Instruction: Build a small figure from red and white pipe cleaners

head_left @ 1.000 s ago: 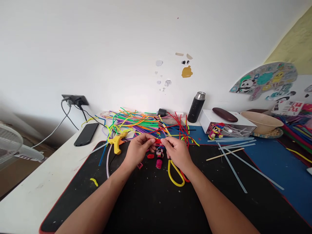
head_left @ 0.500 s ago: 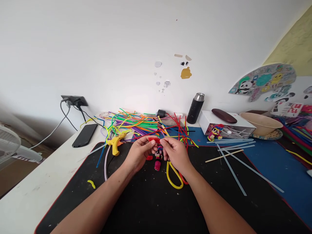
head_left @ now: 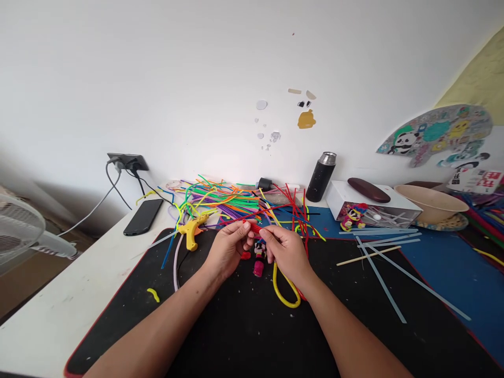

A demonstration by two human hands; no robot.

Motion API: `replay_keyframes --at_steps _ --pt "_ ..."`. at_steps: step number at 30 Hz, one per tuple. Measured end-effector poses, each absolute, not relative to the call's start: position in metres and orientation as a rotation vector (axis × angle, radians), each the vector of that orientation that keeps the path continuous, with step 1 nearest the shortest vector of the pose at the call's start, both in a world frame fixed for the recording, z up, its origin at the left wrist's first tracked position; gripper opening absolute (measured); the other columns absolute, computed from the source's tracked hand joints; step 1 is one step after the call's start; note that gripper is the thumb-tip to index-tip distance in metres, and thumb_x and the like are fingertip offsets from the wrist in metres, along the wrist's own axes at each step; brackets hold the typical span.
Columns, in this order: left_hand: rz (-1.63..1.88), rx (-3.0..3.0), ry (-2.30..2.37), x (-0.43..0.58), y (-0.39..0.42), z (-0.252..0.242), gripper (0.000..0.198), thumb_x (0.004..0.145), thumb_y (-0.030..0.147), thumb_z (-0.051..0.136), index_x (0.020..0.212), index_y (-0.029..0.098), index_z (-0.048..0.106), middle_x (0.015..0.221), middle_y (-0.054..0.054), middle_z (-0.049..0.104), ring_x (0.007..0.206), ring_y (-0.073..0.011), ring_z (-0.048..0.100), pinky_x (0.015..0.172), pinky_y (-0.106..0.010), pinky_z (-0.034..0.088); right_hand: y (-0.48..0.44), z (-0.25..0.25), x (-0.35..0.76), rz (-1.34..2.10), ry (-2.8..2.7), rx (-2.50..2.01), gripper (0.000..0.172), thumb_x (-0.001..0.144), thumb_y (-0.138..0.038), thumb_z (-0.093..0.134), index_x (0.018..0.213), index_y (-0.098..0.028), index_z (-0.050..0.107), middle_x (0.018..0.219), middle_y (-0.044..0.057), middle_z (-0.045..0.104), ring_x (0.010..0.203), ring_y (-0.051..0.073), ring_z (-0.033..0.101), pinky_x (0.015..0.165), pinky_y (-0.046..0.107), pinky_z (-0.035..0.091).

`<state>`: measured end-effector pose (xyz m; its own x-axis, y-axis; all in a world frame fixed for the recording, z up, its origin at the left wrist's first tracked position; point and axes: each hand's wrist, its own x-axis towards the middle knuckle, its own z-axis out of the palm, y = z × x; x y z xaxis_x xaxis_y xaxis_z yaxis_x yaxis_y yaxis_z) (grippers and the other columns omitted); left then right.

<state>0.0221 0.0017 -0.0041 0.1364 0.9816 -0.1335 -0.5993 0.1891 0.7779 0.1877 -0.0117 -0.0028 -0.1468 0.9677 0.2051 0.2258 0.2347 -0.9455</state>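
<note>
Between my two hands is a short red pipe-cleaner piece (head_left: 255, 229), held level above the black mat. My left hand (head_left: 228, 247) pinches its left end with thumb and fingers. At the other end, my right hand (head_left: 289, 251) is closed on it in the same way. Just below my fingers lies a small pipe-cleaner figure (head_left: 258, 268) with a magenta lower part, partly covered by the hands. A red bit (head_left: 245, 255) lies beside it. A yellow pipe-cleaner loop (head_left: 287, 303) runs out from under my right hand.
A yellow glue gun (head_left: 191, 231) rests left of my hands, near a phone (head_left: 143, 217). Behind lies a heap of coloured pipe cleaners (head_left: 232, 202). A black flask (head_left: 321, 177), white box (head_left: 336, 202), finished figure (head_left: 353, 217) and glue sticks (head_left: 381, 280) are to the right.
The view has shifted slightly, so everything sits a little further right. Both hands still pinch the red pipe-cleaner piece, with only small finger movement.
</note>
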Motion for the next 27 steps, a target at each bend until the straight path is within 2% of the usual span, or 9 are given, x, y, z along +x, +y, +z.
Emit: replay_keyframes --at_steps 9,16,24,27 --pt "1.296 0.787 0.789 0.0207 0.0018 -0.0032 0.033 0.065 0.037 0.096 0.075 0.012 0.079 0.064 -0.003 0.068 0.053 -0.0091 0.057 0.048 -0.019 0.042 -0.0088 -0.0050 0.1874 1.149 -1.429 -1.113 0.037 0.095 -0.055 0.064 0.087 -0.020 0.072 0.053 -0.005 0.054 0.042 0.013 0.053 0.045 0.023 0.042" --pt "1.298 0.726 0.753 0.0202 0.0022 -0.0031 0.040 0.067 0.034 0.095 0.098 0.013 0.083 0.067 0.000 0.065 0.054 -0.0073 0.054 0.048 -0.017 0.039 -0.0073 -0.0053 0.1890 1.117 -1.455 -1.117 0.034 0.097 -0.052 0.062 0.086 -0.021 0.071 0.052 -0.006 0.054 0.042 0.013 0.053 0.047 0.024 0.043" --pt "1.313 0.758 0.849 0.0195 0.0020 0.0001 0.042 0.058 0.040 0.099 0.085 0.012 0.084 0.063 -0.001 0.064 0.053 -0.0067 0.052 0.049 -0.017 0.039 -0.0084 -0.0053 0.1873 1.165 -1.438 -1.101 0.037 0.095 -0.056 0.062 0.089 -0.020 0.070 0.056 -0.005 0.055 0.042 0.012 0.054 0.045 0.023 0.042" --pt "1.308 0.807 0.870 0.0200 0.0011 0.0001 0.042 0.059 0.043 0.098 0.083 0.012 0.083 0.064 -0.002 0.066 0.054 -0.0084 0.055 0.049 -0.019 0.040 -0.0073 -0.0050 0.1872 1.227 -1.381 -1.080 0.039 0.094 -0.058 0.063 0.089 -0.019 0.069 0.057 -0.005 0.057 0.041 0.011 0.053 0.042 0.022 0.040"
